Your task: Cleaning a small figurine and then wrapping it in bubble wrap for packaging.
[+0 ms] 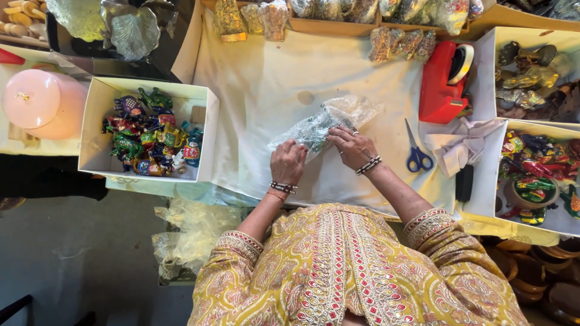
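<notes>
Head view looks straight down on a table covered with a white cloth (266,90). Both hands rest on a clear plastic packet (326,124) lying near the middle of the cloth, with something dark and greenish inside that is too blurred to name. The left hand (287,161) presses down on the packet's near end, fingers curled over the plastic. The right hand (352,147) lies flat across the packet's middle, fingers spread and pinching the wrap; rings and beaded bracelets show on it. The packet's far end fans out loose toward the upper right.

Left of the hands, a white box (96,108) holds a heap of brightly painted figurines (151,136). A pink cylinder (42,102) stands beyond it. Right of the hands, blue-handled scissors (415,154) lie on the cloth, just below a red tape dispenser (444,81). More white boxes of painted figures (534,172) sit at the far right edge. Wrapped packets (402,43) line the table's far side.
</notes>
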